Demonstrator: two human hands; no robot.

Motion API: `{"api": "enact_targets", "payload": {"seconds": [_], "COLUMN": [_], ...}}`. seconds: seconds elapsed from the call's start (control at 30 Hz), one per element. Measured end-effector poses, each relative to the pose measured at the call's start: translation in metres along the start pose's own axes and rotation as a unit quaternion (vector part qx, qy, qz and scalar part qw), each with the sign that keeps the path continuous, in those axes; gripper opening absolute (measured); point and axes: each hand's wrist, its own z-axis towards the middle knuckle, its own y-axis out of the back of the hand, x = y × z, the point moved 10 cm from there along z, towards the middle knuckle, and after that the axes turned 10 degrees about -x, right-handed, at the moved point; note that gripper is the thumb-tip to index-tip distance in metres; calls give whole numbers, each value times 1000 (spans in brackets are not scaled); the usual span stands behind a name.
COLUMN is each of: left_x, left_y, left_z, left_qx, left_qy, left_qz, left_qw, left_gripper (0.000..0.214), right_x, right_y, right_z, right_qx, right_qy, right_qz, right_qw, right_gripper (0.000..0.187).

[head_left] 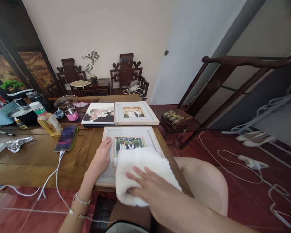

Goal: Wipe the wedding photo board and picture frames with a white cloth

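A light wooden picture frame [107, 174] lies on the brown table, with a photo of two people [129, 142] in its middle. My left hand [103, 156] holds the frame's left side, fingers over the border. Over the frame's lower right part spreads a fluffy white cloth [145, 158], which hides much of the photo. My right hand [147, 186] is on this cloth, fingers spread across it and thumb in a fold at its near edge.
Behind lie another framed photo [149, 110] and a photo panel [99, 113]. To the left are a phone [66, 138] with a white cable, a bottle [46, 119] and a pink cup [71, 114]. A pale chair [206, 181] stands at right, near a dark chair [213, 84] bearing a plaid bag [176, 118].
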Motion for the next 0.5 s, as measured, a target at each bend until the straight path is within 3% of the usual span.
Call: {"api": "enact_targets", "payload": {"seconds": [0.1, 0.27, 0.4, 0.5], "left_x": [-1, 2, 4, 5], "left_y": [0, 0, -1, -2], "left_z": [0, -3, -4, -3], "left_qx": [5, 0, 4, 8], "left_qy": [0, 13, 19, 21], "left_qz": [2, -9, -21, -21], "left_qw": [1000, 1000, 1000, 1000], "left_gripper": [55, 58, 57, 57], "right_x": [-3, -56, -98, -107], "right_y": [-3, 4, 35, 51], "right_z": [3, 34, 65, 85], "right_qx": [-19, -88, -134, -170], "right_qy": [4, 3, -20, -23], "right_qz": [6, -40, -117, -179], "right_qw": [1000, 995, 984, 969], "right_gripper": [69, 83, 85, 88]}}
